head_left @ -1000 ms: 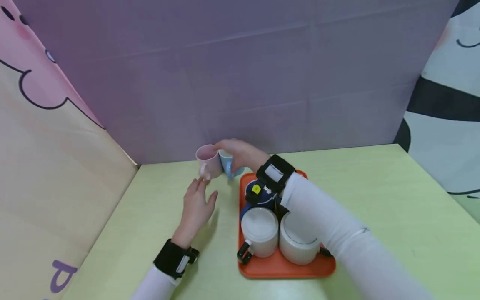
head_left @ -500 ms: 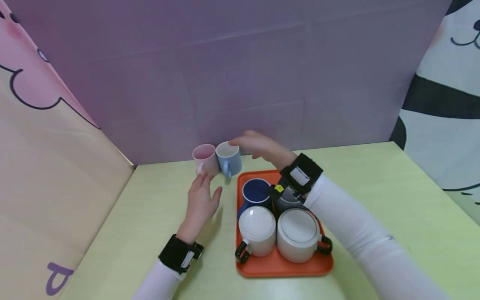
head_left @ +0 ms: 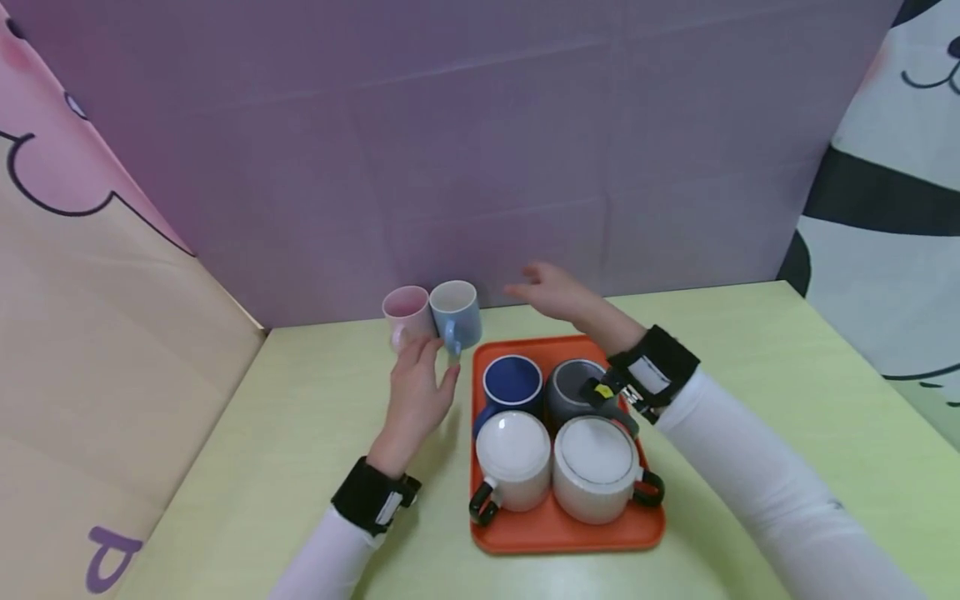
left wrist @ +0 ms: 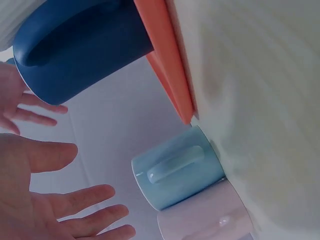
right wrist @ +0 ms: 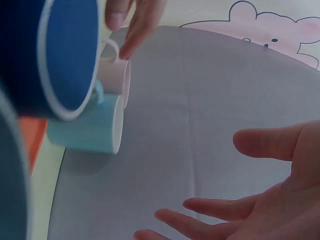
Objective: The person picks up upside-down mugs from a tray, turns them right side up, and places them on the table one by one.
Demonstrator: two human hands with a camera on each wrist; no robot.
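Observation:
A pink mug (head_left: 406, 315) and a light blue mug (head_left: 456, 315) stand side by side on the green table by the back wall. My left hand (head_left: 422, 379) hovers just in front of them with straight fingers, holding nothing. My right hand (head_left: 551, 292) floats open above the far edge of the orange tray (head_left: 570, 533), to the right of the blue mug. The left wrist view shows the light blue mug (left wrist: 177, 172), the pink mug (left wrist: 207, 217) and my relaxed left fingers (left wrist: 80, 200). In the right wrist view my right fingers (right wrist: 220, 210) are spread.
The tray holds a dark blue mug (head_left: 512, 385), a grey mug (head_left: 573, 389) and two white mugs with black handles (head_left: 517, 462) (head_left: 597, 468). A purple wall (head_left: 480, 150) closes the back, a printed panel (head_left: 90, 333) the left. The green table (head_left: 787, 400) stretches right.
My right hand let go of the light blue mug beside the pink one and drew back to the right. My left hand edged forward toward the two mugs.

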